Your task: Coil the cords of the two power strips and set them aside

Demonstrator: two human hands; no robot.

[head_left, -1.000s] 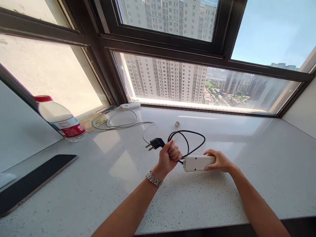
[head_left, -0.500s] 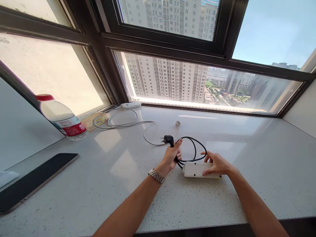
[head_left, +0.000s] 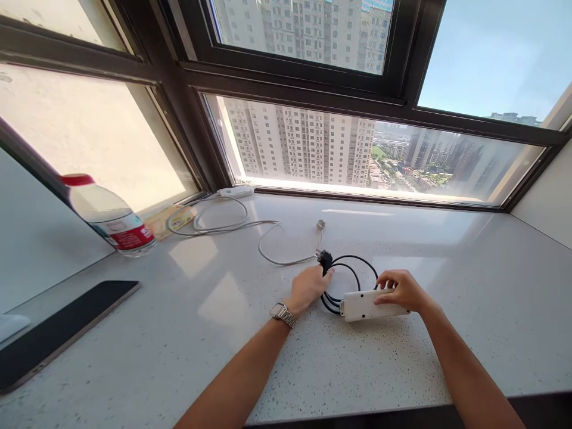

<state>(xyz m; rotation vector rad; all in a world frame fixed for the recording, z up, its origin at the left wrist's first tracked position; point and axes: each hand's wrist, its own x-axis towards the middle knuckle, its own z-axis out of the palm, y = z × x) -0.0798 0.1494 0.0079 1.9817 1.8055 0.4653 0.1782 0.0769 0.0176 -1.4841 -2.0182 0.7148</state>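
A white power strip (head_left: 363, 307) lies flat on the speckled white counter (head_left: 223, 333). My right hand (head_left: 402, 290) rests on its top and far edge, holding it down. Its black cord (head_left: 357, 265) is coiled in loops just left of and behind the strip. My left hand (head_left: 307, 286), with a metal watch (head_left: 283, 314) on the wrist, lies low on the counter. Its fingertips pinch the black plug (head_left: 325, 260) at the coil's far side.
A red-capped water bottle (head_left: 111, 217) stands at the far left. A dark flat slab (head_left: 58, 330) lies near the left front edge. A white cable (head_left: 272, 238) runs from a white adapter (head_left: 236, 191) by the window. A yellowish packet (head_left: 176, 219) lies beside it.
Both hands came down from a raised hold. The power strip now lies flat, and the cord coil and plug have dropped to the counter and shifted right.
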